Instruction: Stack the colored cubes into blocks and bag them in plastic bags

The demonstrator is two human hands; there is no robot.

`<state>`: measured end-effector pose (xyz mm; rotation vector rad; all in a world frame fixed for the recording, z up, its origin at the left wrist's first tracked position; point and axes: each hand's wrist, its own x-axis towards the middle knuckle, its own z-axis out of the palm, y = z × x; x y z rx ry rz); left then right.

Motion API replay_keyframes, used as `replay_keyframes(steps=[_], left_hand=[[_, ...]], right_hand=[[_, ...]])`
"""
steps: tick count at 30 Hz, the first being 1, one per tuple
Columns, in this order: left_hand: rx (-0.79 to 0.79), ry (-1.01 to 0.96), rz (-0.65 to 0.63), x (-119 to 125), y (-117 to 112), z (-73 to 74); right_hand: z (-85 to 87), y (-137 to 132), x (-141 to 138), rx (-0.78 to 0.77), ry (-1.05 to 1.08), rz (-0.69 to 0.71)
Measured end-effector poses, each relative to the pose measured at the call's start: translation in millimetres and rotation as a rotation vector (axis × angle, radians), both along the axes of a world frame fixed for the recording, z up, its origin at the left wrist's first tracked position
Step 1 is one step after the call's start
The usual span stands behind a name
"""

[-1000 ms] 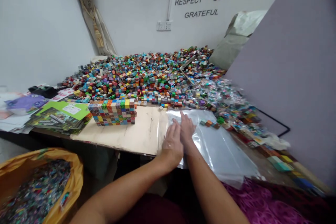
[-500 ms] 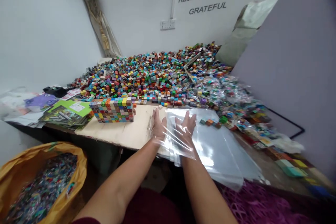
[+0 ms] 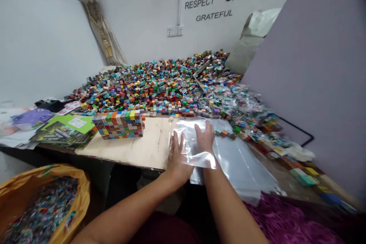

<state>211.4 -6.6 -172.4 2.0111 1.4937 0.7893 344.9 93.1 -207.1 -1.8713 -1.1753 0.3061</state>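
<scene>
My left hand (image 3: pixel 175 155) lies flat with its fingers stretched out along the left edge of a clear plastic bag (image 3: pixel 192 148). My right hand (image 3: pixel 204 138) is spread flat too and shows through the bag's film, apparently inside it. The bag rests on a stack of clear plastic bags (image 3: pixel 243 166) at the table's front edge. A pale cardboard sheet (image 3: pixel 145 145) lies just left of my hands. On it stands a neat block of stacked coloured cubes (image 3: pixel 118 124).
A huge heap of small coloured cubes (image 3: pixel 154 84) covers the back of the table, with small filled bags of cubes (image 3: pixel 240 101) to the right. Green leaflets (image 3: pixel 67 129) lie at the left. A yellow sack (image 3: pixel 42 202) stands below. A purple board (image 3: pixel 314 65) walls the right side.
My hands went from side by side on the bag stack to spread apart with one bag's film over them. Now they are closer again with the bag pulled toward me.
</scene>
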Motion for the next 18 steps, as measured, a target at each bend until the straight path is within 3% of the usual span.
replay_keyframes(steps=[3,6,8,11,13,15,18], left_hand=[[0.004,0.053,-0.269,-15,-43,6.8],[-0.051,-0.027,-0.531,-39,-68,6.7],[-0.221,-0.224,-0.517,-54,-71,4.0],[-0.724,-0.739,-0.331,-69,-63,0.5],[-1.015,-1.12,-0.279,-73,-53,0.0],[-1.161,-1.396,-0.302,-74,-42,0.5],[-1.203,-1.596,-0.335,-72,-23,4.7]], right_hand=[[4.6,4,1,0.045,0.038,-0.004],[9.1,6,-4,0.093,0.079,-0.039],[15.1,8,-8,0.122,0.097,-0.064],[30.5,12,-14,0.194,0.148,-0.035],[43.4,17,-18,0.258,0.218,0.019],[57.4,22,-21,0.307,0.269,0.066],[81.7,27,-29,0.367,0.256,0.108]])
